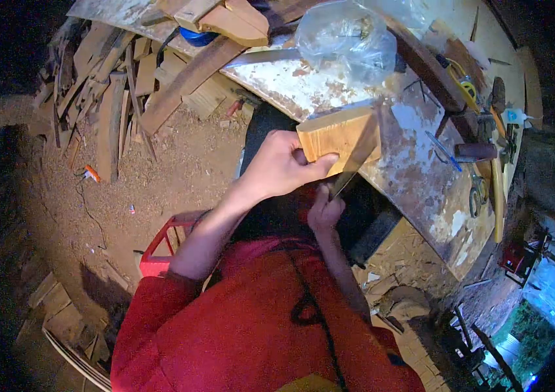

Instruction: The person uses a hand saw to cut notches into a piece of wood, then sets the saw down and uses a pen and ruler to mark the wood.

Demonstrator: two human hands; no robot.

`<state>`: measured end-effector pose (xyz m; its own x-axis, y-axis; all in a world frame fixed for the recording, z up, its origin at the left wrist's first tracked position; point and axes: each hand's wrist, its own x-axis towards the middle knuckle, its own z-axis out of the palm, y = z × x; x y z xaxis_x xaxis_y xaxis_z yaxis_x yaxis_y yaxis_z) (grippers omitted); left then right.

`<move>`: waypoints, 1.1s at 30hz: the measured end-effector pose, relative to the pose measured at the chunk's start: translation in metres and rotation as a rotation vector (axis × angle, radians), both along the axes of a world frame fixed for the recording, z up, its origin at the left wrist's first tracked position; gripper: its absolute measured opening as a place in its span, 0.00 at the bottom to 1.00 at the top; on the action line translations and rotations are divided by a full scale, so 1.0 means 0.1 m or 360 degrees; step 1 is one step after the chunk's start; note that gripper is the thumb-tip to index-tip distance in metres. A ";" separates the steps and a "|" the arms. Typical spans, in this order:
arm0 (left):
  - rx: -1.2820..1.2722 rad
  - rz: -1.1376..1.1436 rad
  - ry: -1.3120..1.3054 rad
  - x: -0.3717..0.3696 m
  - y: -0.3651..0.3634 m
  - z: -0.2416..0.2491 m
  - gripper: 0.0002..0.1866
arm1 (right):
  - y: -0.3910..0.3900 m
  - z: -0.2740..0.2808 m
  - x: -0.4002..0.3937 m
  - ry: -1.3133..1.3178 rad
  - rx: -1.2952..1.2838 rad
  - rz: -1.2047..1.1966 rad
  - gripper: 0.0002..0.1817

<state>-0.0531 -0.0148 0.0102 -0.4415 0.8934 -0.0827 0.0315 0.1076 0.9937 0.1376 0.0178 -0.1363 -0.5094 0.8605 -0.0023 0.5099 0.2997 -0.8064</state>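
A small pale wooden block (pixel 331 136) is held up in front of me, over the near edge of the worktable (pixel 415 171). My left hand (pixel 285 163) grips its left side, with the thumb across the front face. Below and to the right, my right hand (pixel 326 210) is closed round the lower end of a long, narrow, dark file (pixel 346 181). The file slants up to the right and overlaps the block's right part in this view. The fingers of my right hand are partly in shadow.
On the worktable lie a clear plastic bag (pixel 346 39), a long dark beam (pixel 426 68), a yellow tape measure (pixel 467 88), a blue pen (pixel 444 151) and scissors (pixel 475 196). Wood offcuts (pixel 104 85) are heaped at left. A red plastic chair (pixel 160 251) stands by my left arm.
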 end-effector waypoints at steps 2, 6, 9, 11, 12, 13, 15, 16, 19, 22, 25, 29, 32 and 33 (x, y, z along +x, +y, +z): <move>-0.0198 -0.0113 0.0105 -0.02 -0.04 -0.02 0.15 | 0.10 0.56 -0.10 -0.0159 -0.0352 0.0183 0.18; 0.0045 -0.0057 0.0371 -0.01 -0.04 0.11 0.16 | 0.00 -0.07 -0.02 0.0115 0.0267 -0.0040 0.17; 0.0110 0.0002 0.0413 0.02 -0.03 -0.01 0.17 | 0.05 0.16 -0.09 0.0196 0.0078 0.0034 0.17; -0.0067 -0.0077 0.0430 0.01 -0.07 -0.03 0.17 | 0.01 0.19 0.03 0.0054 -0.0002 0.0113 0.17; -0.0133 -0.0117 0.0457 -0.01 -0.06 -0.02 0.18 | 0.01 0.05 0.12 -0.0075 0.0076 0.0120 0.16; -0.0080 -0.0098 0.0432 0.00 -0.05 0.02 0.17 | 0.01 -0.09 0.14 -0.0051 0.0070 0.0112 0.16; 0.0148 0.0035 0.0542 0.02 -0.01 0.00 0.16 | -0.02 -0.12 0.07 0.0077 0.0094 -0.0006 0.16; 0.0257 0.0101 0.0589 0.03 0.00 -0.01 0.15 | -0.06 -0.04 -0.01 0.0179 0.0121 -0.0114 0.16; -0.0063 -0.0068 0.0316 0.02 -0.02 0.02 0.15 | -0.01 0.17 0.00 0.0137 0.0025 0.0007 0.18; -0.0143 -0.0145 0.0325 0.00 -0.04 0.00 0.16 | 0.10 0.21 -0.03 0.0045 0.0094 -0.0019 0.19; 0.0202 -0.0017 0.0514 0.01 -0.02 0.00 0.16 | -0.05 -0.24 0.16 -0.0009 0.0159 -0.0164 0.18; -0.0077 -0.0088 0.0151 -0.04 -0.03 -0.09 0.14 | -0.08 -0.09 0.19 0.0270 0.0124 -0.0249 0.18; -0.0189 -0.0064 -0.0282 -0.02 -0.02 -0.10 0.15 | 0.10 0.20 0.04 0.0533 -0.0004 -0.0370 0.17; -0.0167 -0.0068 -0.0310 -0.01 -0.02 -0.09 0.15 | 0.15 0.22 0.09 0.0416 -0.0076 -0.0367 0.16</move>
<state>-0.0545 -0.0167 0.0012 -0.3700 0.8930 -0.2562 -0.1530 0.2135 0.9649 0.1470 0.0330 -0.1145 -0.2905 0.9550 0.0597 0.3342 0.1597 -0.9289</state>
